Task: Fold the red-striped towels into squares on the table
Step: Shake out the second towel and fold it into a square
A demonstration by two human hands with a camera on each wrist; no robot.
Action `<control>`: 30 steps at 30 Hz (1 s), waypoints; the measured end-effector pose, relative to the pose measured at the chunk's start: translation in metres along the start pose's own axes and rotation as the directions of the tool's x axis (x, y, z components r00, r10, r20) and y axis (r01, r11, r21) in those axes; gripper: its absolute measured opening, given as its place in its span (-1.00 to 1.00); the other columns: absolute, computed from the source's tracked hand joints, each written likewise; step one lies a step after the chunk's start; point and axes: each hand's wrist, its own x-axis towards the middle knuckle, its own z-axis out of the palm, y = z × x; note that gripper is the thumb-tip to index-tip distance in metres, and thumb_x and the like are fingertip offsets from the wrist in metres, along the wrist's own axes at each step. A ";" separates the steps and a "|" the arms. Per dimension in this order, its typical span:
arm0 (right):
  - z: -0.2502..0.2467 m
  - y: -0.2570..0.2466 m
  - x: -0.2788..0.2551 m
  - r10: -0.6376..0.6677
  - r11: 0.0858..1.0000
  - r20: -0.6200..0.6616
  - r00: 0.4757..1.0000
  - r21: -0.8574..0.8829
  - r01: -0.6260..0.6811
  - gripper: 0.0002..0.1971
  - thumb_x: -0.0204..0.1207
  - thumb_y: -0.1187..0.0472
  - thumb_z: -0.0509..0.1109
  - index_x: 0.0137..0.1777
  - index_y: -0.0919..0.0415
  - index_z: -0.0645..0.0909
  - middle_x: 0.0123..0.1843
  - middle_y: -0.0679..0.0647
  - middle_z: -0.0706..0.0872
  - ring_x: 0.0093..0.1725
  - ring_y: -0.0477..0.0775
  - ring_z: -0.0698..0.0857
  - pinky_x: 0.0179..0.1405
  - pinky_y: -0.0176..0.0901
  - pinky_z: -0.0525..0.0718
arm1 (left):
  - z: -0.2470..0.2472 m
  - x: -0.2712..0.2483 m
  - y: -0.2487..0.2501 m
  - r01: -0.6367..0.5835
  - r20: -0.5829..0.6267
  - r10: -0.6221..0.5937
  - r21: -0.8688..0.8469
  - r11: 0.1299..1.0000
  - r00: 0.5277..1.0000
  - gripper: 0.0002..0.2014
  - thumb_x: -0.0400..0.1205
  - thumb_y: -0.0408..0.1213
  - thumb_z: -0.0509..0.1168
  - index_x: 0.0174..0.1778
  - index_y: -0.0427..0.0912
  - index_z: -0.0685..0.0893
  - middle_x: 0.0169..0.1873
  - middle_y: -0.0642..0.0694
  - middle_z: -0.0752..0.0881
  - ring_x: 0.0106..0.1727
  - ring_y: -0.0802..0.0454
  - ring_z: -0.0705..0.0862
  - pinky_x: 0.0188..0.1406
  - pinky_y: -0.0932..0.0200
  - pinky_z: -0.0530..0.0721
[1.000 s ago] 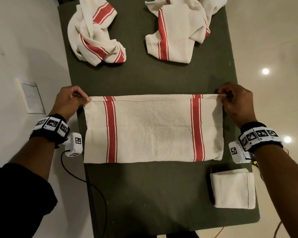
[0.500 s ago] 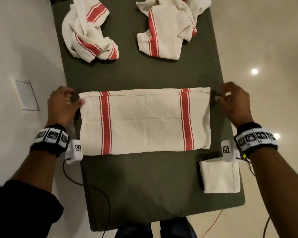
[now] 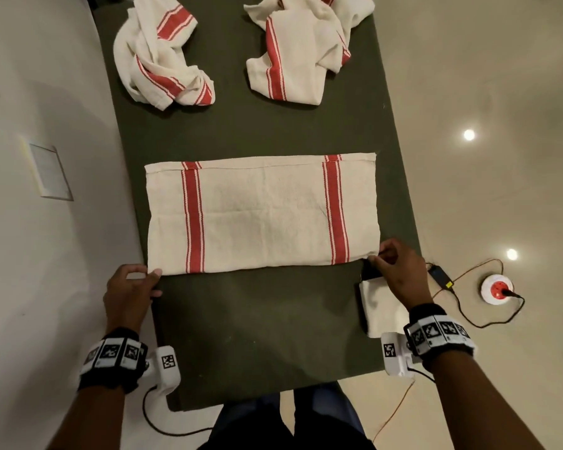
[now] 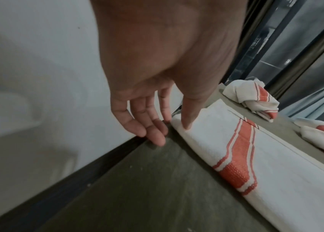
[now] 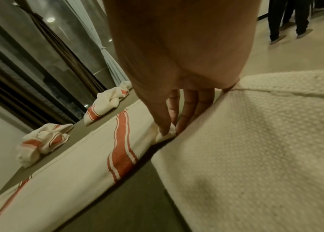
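A red-striped towel (image 3: 260, 216), folded in half, lies flat across the middle of the dark green table (image 3: 257, 336). My left hand (image 3: 150, 274) is at its near left corner. In the left wrist view the thumb (image 4: 187, 124) presses on that corner, the index finger lies against its edge, and the other fingers touch the table. My right hand (image 3: 372, 258) pinches the near right corner, which bunches up between thumb and fingers (image 5: 170, 131). Two crumpled red-striped towels (image 3: 163, 60) (image 3: 306, 50) lie at the far end.
A folded white cloth (image 3: 381, 306) lies at the near right, under my right wrist. On the floor to the right are a black adapter (image 3: 439, 276) and a round red-and-white socket (image 3: 497, 289) with cables. A flat white panel (image 3: 49, 172) lies left. People's legs (image 5: 288, 20) stand far right.
Both hands let go of the towel's far corners and came back to its near corners. The right hand has taken hold of its corner. The towel stays flat.
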 end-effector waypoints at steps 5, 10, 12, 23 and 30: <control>-0.005 -0.001 0.003 -0.022 0.999 0.004 1.000 0.033 0.022 -0.83 0.55 0.05 0.62 -0.10 0.05 0.68 -0.21 -0.07 0.83 -0.14 0.03 0.81 -0.05 0.02 0.73 | 0.001 0.005 0.006 -0.023 0.032 0.023 -0.007 1.000 0.999 -0.86 0.65 -0.26 0.52 0.04 -0.13 0.70 -0.21 -0.20 0.86 -0.25 -0.20 0.88 -0.06 -0.11 0.82; -0.002 0.000 0.004 -0.019 0.999 0.051 0.999 0.034 0.017 -0.79 0.57 0.06 0.59 -0.19 0.09 0.65 -0.29 -0.01 0.83 -0.21 0.11 0.82 -0.09 0.15 0.79 | 0.001 0.012 0.003 0.037 0.069 -0.029 -0.115 0.993 0.997 -0.94 0.69 -0.36 0.47 0.02 -0.17 0.73 -0.16 -0.28 0.87 -0.18 -0.20 0.89 -0.24 0.08 0.73; -0.009 -0.002 0.001 0.024 0.988 0.065 0.998 0.153 -0.034 -0.80 0.57 0.19 0.61 -0.20 0.18 0.66 -0.28 0.10 0.86 -0.18 0.13 0.88 -0.04 0.16 0.84 | -0.001 0.016 -0.001 0.061 0.078 -0.049 -0.160 0.985 0.996 -0.96 0.69 -0.39 0.45 0.02 -0.23 0.74 -0.12 -0.34 0.87 -0.19 -0.14 0.89 -0.20 0.10 0.74; -0.030 0.002 0.009 0.049 0.968 0.084 0.995 0.243 -0.068 -0.86 0.42 0.35 0.71 -0.26 0.29 0.79 -0.35 0.12 0.87 -0.24 0.22 0.90 -0.14 -0.08 0.82 | -0.002 0.027 -0.001 0.082 0.044 -0.075 -0.196 0.977 0.996 -0.87 0.69 -0.38 0.46 0.07 -0.38 0.77 -0.12 -0.36 0.85 -0.39 0.09 0.85 -0.21 0.16 0.73; -0.026 0.000 0.013 0.061 0.993 0.018 0.998 0.101 -0.062 -0.90 0.49 0.31 0.66 -0.20 0.20 0.80 -0.34 0.12 0.86 -0.28 0.16 0.89 -0.02 0.05 0.85 | 0.006 0.013 0.005 -0.004 -0.050 0.003 -0.011 1.000 0.999 -0.88 0.67 -0.36 0.50 -0.07 -0.36 0.80 -0.20 -0.32 0.86 -0.33 -0.08 0.81 -0.07 0.00 0.81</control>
